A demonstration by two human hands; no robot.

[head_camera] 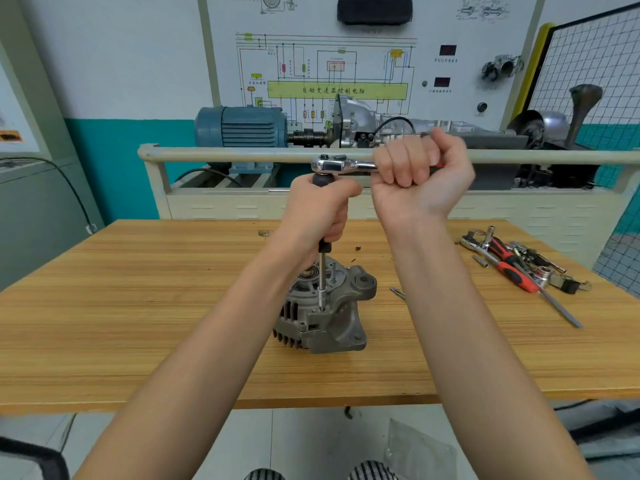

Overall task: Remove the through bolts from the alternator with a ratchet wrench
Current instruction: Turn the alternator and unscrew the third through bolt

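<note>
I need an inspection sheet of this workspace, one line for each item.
Surface: wooden table, small dark bits near the alternator.
Job's things: alternator upright; ratchet wrench on a long extension into it.
Clutter: pile of tools at right; loose bolt.
Hands: left hand grips the extension handle; right hand grips the wrench handle.
Cables: black cable at left.
Surroundings: training board, blue motor.
</note>
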